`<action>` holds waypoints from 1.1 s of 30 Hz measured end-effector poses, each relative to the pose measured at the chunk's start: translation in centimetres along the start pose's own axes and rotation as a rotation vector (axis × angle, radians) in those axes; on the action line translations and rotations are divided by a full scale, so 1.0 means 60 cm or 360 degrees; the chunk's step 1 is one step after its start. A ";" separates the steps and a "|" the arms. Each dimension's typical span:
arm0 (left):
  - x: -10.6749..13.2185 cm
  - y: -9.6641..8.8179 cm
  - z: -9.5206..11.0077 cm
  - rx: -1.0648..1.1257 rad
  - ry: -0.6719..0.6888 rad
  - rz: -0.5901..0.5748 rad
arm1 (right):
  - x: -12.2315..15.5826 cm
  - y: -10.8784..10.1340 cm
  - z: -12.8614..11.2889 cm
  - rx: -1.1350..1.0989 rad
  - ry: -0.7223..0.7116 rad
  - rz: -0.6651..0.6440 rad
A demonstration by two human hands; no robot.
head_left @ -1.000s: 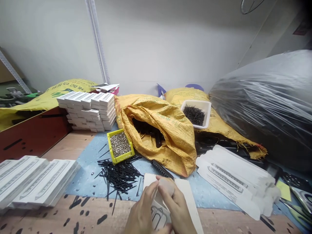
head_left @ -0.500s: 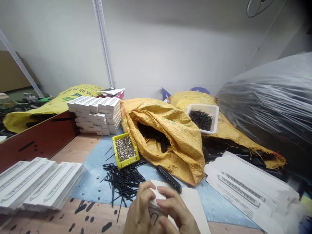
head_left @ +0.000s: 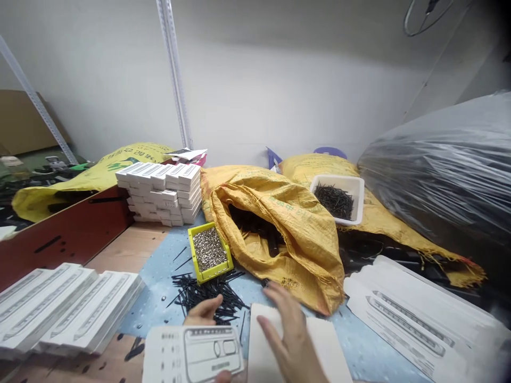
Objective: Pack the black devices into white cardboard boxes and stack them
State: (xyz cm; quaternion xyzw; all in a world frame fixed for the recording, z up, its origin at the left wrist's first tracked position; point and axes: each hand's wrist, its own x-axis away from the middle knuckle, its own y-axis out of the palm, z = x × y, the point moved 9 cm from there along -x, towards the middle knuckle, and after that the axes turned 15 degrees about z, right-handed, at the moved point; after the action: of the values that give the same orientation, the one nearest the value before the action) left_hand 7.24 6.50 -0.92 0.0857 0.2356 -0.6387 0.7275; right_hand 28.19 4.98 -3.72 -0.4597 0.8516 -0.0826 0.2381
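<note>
A white leaflet (head_left: 171, 354) with printed line drawings is in my left hand (head_left: 203, 311), its fingers behind the far edge and its thumb on the near edge. My right hand (head_left: 293, 332) is open, thumb and fingers apart, above white paper sheets (head_left: 259, 316). Its fingertips are at a black ribbed tool; only the dark end (head_left: 265, 283) shows, and I cannot tell whether they touch it. Thin black sticks (head_left: 211, 295) lie in a loose pile beyond my left hand. Just behind them stands a yellow tray (head_left: 210, 274) of small metal pieces.
Slim white boxes (head_left: 75, 303) are stacked at the left, with more boxes (head_left: 159, 186) at the back. An open orange sack (head_left: 307, 239) holds dark items. Flat printed cartons (head_left: 403, 319) lie at the right. A white tub (head_left: 358, 202) of dark sticks sits on another sack.
My hands have parted. The left has brought the leaflet left and nearer, its printed face now showing. My right hand has opened and moved forward over the black tool, hiding most of it.
</note>
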 end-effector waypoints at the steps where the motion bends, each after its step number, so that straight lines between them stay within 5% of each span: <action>1: 0.001 -0.012 -0.016 -0.0032 -0.0047 0.0035 | -0.006 -0.012 0.011 0.0213 -0.0127 0.0072; 4: 0.001 -0.040 -0.061 -0.0499 -0.0115 0.0050 | -0.023 -0.047 0.046 0.0386 -0.0215 0.0068; 7: -0.005 -0.042 -0.071 -0.1039 0.0090 -0.0098 | -0.028 -0.064 0.039 0.0163 0.0002 -0.0023; 11: -0.003 -0.024 -0.056 -0.1146 0.0354 -0.0259 | -0.019 -0.009 -0.036 -0.0059 -0.0014 -0.0353; 15: 0.005 -0.020 -0.042 -0.1082 0.0509 -0.0184 | -0.024 0.019 -0.057 -0.0244 0.0013 0.0041; 17: 0.006 -0.020 -0.042 -0.1023 0.0510 -0.0202 | -0.011 0.047 -0.077 -0.0290 -0.0158 0.0004; 21: -0.014 -0.073 -0.071 -0.1057 0.0034 -0.0031 | 0.019 0.098 -0.118 0.0044 -0.0700 -0.0406; 25: -0.014 -0.140 -0.109 -0.1083 -0.0540 0.0136 | 0.043 0.145 -0.080 0.0838 -0.1234 -0.0721; 29: -0.008 -0.148 -0.112 -0.1032 -0.0610 0.0087 | 0.085 0.199 -0.044 0.1214 -0.1743 -0.0803; 33: -0.005 -0.135 -0.102 -0.1039 -0.0495 0.0023 | 0.075 0.200 -0.064 0.1013 -0.1630 -0.0832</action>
State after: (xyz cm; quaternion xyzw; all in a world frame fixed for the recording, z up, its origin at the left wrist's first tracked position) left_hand -2.05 8.01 -4.68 -0.2477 0.3130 -0.5301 0.7482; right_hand 15.34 7.73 -6.16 -0.5398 0.4247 -0.1562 0.7098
